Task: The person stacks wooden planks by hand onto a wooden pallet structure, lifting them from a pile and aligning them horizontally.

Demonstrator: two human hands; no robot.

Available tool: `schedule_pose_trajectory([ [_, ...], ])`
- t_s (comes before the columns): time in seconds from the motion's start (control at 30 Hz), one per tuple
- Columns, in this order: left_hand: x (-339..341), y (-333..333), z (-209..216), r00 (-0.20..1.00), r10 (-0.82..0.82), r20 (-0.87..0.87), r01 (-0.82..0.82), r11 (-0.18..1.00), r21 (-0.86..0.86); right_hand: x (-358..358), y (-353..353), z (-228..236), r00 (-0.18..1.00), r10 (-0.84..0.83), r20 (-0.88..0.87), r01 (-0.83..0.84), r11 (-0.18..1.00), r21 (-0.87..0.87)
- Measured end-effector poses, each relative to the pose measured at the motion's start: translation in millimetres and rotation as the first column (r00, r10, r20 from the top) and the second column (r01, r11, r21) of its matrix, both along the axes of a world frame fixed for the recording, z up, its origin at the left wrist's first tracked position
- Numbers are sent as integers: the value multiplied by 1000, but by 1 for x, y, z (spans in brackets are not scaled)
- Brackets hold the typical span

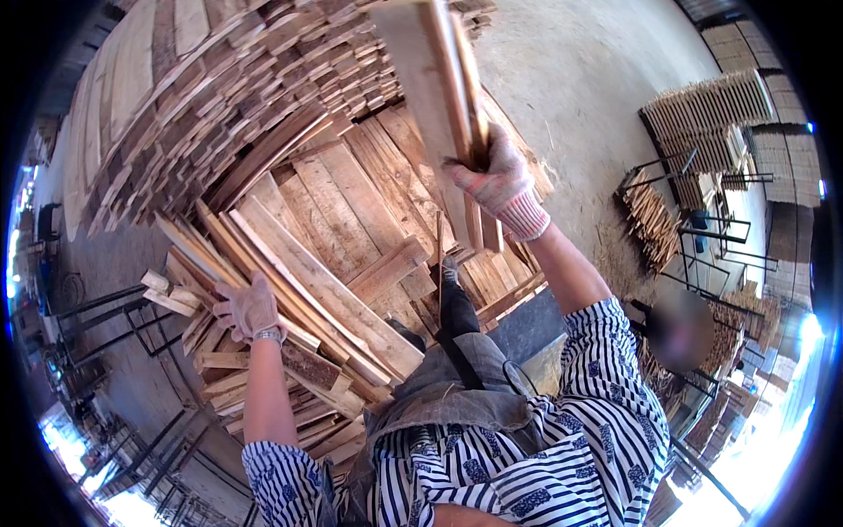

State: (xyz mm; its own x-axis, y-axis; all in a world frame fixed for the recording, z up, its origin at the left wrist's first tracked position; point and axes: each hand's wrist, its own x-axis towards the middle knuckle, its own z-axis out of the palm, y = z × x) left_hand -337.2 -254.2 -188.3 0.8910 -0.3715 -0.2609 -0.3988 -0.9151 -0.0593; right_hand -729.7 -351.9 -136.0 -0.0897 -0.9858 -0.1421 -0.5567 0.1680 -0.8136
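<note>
My right hand (499, 180), in a whitish knitted glove, is closed round the lower end of some wooden boards (420, 75). They are held up at an angle over the pile, and their far end reaches the top of the picture. How many boards are in the grip I cannot tell. My left hand (250, 307), also gloved, rests with fingers spread against a row of long boards (299, 285) leaning on edge at my left. Between my hands lies a bed of flat, rough planks (338, 206), with a short board (391, 268) lying across it.
A high stack of boards (263, 79) curves round the far left. Short offcuts (237, 378) are heaped below my left hand. To the right stand metal racks (716, 233), bundled sticks (650, 220) and stacked slats (707, 114). Another person (676, 334) is at the right.
</note>
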Motion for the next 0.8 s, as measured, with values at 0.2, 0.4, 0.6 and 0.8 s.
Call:
schedule_pose_trajectory([
  [0.2,27,16,-23,998,-60,-9,57,985,-163,-32,26,-207,863,-172,474,279,946,-166],
  [0.4,30,19,-34,971,-210,112,227,959,-172,-42,1,-254,935,-319,154,312,948,65],
  [0.6,16,13,-29,981,-107,163,130,982,-140,-72,-28,-170,912,95,-399,60,932,359],
  [0.8,20,11,-39,983,-126,132,162,933,-320,-95,-58,-277,889,307,-340,-60,814,578],
])
